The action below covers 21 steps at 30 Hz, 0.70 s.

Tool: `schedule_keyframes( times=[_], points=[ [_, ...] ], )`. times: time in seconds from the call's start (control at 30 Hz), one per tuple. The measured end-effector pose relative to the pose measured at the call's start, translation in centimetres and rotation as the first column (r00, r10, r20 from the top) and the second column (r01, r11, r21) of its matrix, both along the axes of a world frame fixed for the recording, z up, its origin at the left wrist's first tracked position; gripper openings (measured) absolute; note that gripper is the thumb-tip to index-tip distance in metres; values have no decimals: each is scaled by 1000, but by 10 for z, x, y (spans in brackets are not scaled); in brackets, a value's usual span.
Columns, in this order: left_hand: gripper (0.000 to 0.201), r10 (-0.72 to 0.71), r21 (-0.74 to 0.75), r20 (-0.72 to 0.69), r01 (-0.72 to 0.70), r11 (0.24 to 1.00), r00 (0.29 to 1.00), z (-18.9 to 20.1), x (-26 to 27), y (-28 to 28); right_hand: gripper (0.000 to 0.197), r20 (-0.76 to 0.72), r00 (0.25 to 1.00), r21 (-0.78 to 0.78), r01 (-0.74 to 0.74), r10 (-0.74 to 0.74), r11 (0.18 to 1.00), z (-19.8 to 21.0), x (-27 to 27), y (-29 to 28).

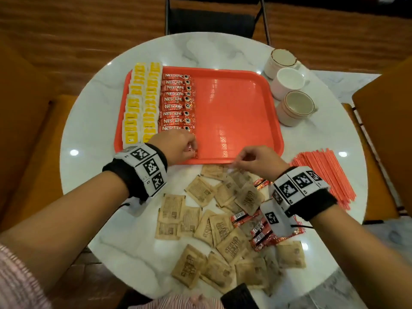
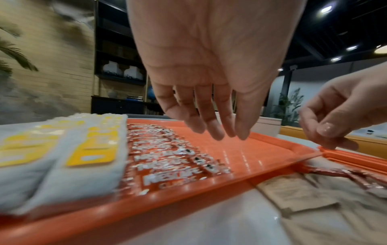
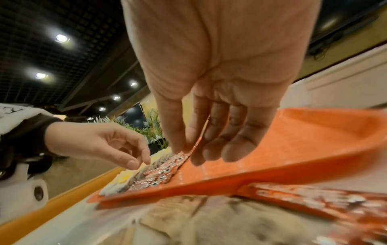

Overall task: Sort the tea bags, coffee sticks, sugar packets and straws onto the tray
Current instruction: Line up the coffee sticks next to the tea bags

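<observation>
On the orange tray [image 1: 234,112], two columns of yellow tea bags [image 1: 142,103] line the left side, with a column of red coffee sticks [image 1: 177,101] beside them. My left hand [image 1: 192,144] hovers over the near end of that column. Its fingers [image 2: 217,131] hang relaxed and hold nothing. One coffee stick [image 1: 193,150] lies askew just under them. My right hand [image 1: 239,160] is over the tray's front edge, thumb and forefinger close together [image 3: 188,154]. Whether they pinch anything is blurred. Brown sugar packets [image 1: 200,219] and loose coffee sticks [image 1: 258,235] lie scattered on the table.
A pile of orange straws [image 1: 325,175] lies on the table right of my right wrist. Three cups [image 1: 296,108] stand past the tray's right rim. The tray's right half is bare. A dark chair [image 1: 214,21] stands at the round table's far side.
</observation>
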<state>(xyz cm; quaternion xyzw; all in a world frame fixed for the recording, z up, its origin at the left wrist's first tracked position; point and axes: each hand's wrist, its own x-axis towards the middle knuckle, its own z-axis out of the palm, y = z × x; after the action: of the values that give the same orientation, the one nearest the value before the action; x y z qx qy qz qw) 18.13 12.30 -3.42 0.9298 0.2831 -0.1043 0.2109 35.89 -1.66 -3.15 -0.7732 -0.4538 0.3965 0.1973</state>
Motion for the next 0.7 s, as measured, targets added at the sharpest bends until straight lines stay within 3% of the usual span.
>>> schedule_keyframes(
  times=[0.1, 0.23, 0.33, 0.4, 0.5, 0.7],
  points=[
    [25, -124, -102, -43, 119, 988, 991, 1, 22, -20, 6, 112, 992, -47, -55, 60, 997, 9, 12, -38],
    [29, -259, -152, -147, 237, 959, 955, 3, 52, -59, 26, 232, 938, -190, -216, 258, 958, 11, 17, -81],
    [27, -328, -260, -233, 266, 928, 916, -2, 65, -90, 46, 301, 852, -311, -337, 429, 889, 4, 11, -108],
    [25, -346, -336, -228, 260, 905, 910, -7, 69, -106, 61, 348, 792, -364, -378, 501, 851, -4, 6, -122],
    [22, -388, -311, -158, 328, 892, 908, -9, 75, -127, 77, 418, 723, -416, -386, 550, 823, -12, 2, -132],
    [27, -396, -241, -141, 357, 903, 907, -10, 77, -140, 51, 468, 723, -346, -379, 508, 858, -16, 2, -122]
  ],
)
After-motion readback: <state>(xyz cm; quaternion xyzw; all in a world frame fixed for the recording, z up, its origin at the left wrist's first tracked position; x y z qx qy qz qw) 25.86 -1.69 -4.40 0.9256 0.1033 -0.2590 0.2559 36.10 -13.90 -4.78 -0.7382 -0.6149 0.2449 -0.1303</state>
